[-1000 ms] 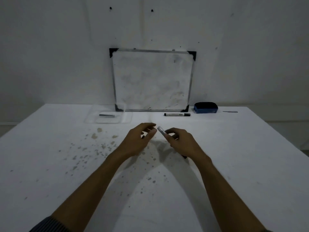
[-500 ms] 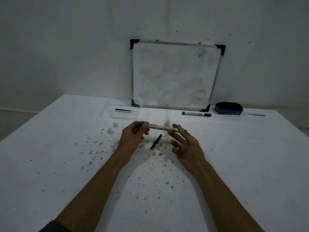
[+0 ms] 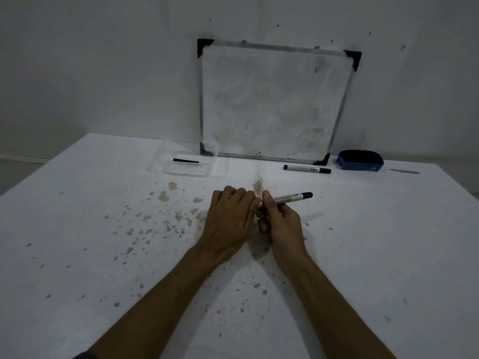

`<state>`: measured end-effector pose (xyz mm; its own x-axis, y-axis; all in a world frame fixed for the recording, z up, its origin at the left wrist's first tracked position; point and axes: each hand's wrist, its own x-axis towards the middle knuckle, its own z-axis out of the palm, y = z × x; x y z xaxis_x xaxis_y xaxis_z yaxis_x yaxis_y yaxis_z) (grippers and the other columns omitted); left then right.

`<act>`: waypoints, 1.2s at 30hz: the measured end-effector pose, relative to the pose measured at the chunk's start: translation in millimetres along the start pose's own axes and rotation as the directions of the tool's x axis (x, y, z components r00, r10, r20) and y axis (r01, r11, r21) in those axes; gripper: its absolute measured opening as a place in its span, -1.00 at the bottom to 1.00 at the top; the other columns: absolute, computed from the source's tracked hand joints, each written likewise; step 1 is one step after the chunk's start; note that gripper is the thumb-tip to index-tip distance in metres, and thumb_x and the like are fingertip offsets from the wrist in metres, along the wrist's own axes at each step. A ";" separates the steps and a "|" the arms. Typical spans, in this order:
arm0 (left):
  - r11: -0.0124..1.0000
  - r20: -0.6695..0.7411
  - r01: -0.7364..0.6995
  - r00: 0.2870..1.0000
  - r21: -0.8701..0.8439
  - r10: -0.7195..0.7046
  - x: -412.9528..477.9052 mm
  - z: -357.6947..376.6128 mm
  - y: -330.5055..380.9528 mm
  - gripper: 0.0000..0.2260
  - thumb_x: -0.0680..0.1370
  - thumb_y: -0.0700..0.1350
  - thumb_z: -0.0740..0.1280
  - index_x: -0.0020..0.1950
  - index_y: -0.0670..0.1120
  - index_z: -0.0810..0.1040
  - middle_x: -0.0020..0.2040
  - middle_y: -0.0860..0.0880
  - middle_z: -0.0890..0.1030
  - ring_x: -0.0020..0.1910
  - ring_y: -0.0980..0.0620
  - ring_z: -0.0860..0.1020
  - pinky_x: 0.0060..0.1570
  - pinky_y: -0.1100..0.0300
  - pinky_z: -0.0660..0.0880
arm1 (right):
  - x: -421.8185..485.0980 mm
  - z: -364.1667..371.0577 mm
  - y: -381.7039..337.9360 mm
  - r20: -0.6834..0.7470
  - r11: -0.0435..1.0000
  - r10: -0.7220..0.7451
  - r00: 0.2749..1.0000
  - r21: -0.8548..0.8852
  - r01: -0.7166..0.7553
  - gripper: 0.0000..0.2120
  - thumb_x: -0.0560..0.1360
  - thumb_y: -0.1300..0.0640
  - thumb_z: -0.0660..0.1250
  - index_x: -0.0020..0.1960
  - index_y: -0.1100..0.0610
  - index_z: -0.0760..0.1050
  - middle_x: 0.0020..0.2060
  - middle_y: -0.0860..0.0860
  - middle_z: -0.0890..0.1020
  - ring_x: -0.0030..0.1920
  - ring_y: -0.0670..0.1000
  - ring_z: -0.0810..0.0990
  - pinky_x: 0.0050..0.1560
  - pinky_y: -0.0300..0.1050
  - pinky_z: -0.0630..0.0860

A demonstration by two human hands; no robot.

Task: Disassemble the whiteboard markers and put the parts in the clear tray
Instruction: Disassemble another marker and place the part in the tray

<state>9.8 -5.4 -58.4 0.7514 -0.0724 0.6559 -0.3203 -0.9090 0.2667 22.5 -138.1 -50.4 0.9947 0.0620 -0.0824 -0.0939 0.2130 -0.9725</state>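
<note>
Right hand (image 3: pixel 281 224) grips the marker (image 3: pixel 291 198); left hand (image 3: pixel 230 216) closes on its near end (contact hidden). Next: pull the end free, carry it to the clear tray (image 3: pixel 160 167) at the table's far edge.

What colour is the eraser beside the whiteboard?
The eraser is blue with a dark top, seen in the head view.

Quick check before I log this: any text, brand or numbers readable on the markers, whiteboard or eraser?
Nothing can be read.
Held marker: dark print on its white barrel, too blurred to read.
Marker on the table: a small dark label patch, too small to read.
Whiteboard: only smudges, no writing.
Eraser: no visible text.
</note>
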 end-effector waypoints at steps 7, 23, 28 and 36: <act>0.826 0.205 0.385 0.922 -0.411 -0.327 -5.3 -0.6 4.1 -0.50 0.72 0.16 -0.03 -0.14 -0.12 0.50 -0.28 -0.01 0.52 -0.20 -0.09 0.49 -0.16 -0.06 0.43 | -2.7 5.8 -1.3 0.029 0.986 -0.156 0.987 -0.048 0.157 -0.66 0.58 -0.10 0.40 -0.10 0.20 0.62 -0.47 -0.07 0.55 -0.49 -0.11 0.43 -0.43 -0.26 0.43; 0.958 0.163 0.145 0.981 -0.248 -0.106 -8.4 -9.8 -5.4 -0.66 0.73 0.07 -0.04 -0.07 0.00 0.42 -0.26 0.06 0.44 -0.30 0.01 0.41 -0.19 0.06 0.41 | -10.2 8.8 -0.7 0.023 0.992 -0.127 0.992 -0.023 0.127 -0.67 0.58 -0.12 0.40 -0.08 0.17 0.62 -0.48 -0.08 0.55 -0.49 -0.11 0.46 -0.46 -0.28 0.44; 0.913 0.200 0.243 0.962 -0.327 -0.184 -4.1 -5.8 0.5 -0.57 0.74 0.07 -0.02 -0.21 0.01 0.47 -0.40 0.14 0.41 -0.40 0.18 0.38 -0.29 0.28 0.34 | -7.5 5.7 1.9 0.037 0.994 -0.111 0.993 -0.005 0.111 -0.67 0.59 -0.11 0.39 -0.09 0.17 0.62 -0.46 -0.05 0.55 -0.47 -0.10 0.48 -0.46 -0.29 0.44; 0.860 0.176 0.496 0.864 -0.124 -0.472 -6.4 -22.1 -51.1 -0.60 0.74 0.11 0.07 -0.16 -0.04 0.49 -0.28 -0.07 0.55 -0.27 -0.05 0.49 -0.27 0.08 0.40 | 13.0 -21.0 -10.0 -0.012 0.886 0.126 0.992 0.451 -0.108 -0.68 0.61 0.05 0.38 -0.26 0.14 0.67 -0.37 0.01 0.60 -0.47 -0.10 0.50 -0.51 -0.28 0.43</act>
<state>8.6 50.5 -60.6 0.9019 0.2946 0.3158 0.0254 -0.7662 0.6421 37.3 -159.8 -46.3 0.9753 0.0772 -0.2071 -0.2095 0.6215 -0.7549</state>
